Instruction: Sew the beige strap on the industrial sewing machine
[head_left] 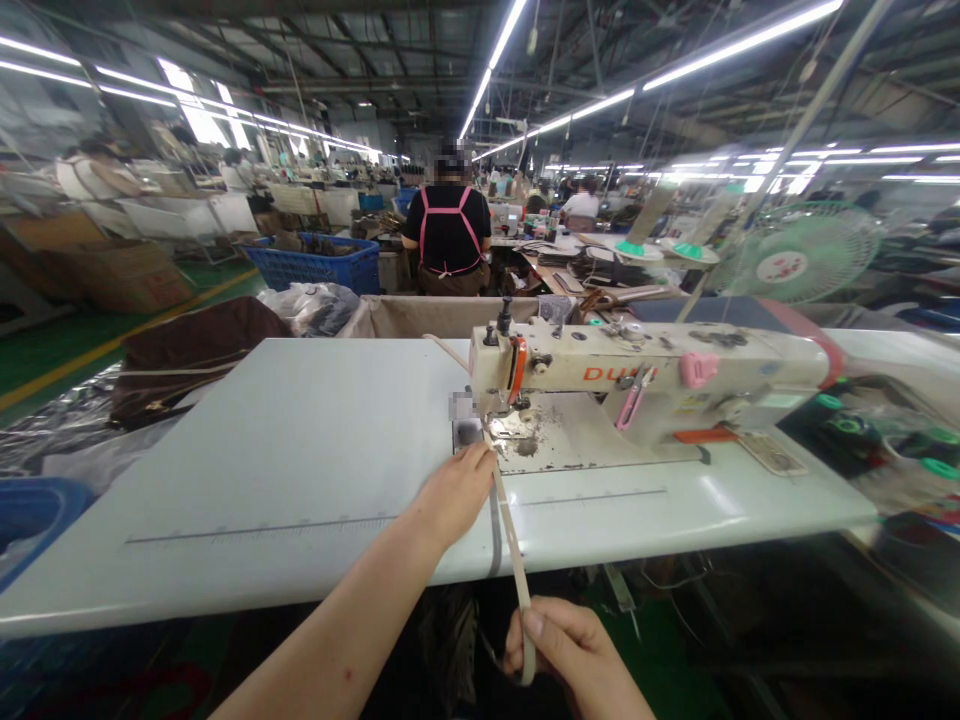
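A cream sewing machine [645,385] stands on a white table [300,450]. A narrow beige strap [513,540] runs from under the machine's needle back over the table's front edge. My left hand [454,492] rests on the table just in front of the needle, its fingers closed and pressing the strap down. My right hand [574,655] is below the table edge and pinches the strap's near end between thumb and fingers. A pair of pink scissors [632,398] hangs on the machine's body.
A brown bag [187,355] and plastic-wrapped goods [315,305] lie behind the table at the left. A blue crate [319,265] sits further back. A person in a black top with pink straps [448,235] stands ahead. A green fan [799,252] is at the right.
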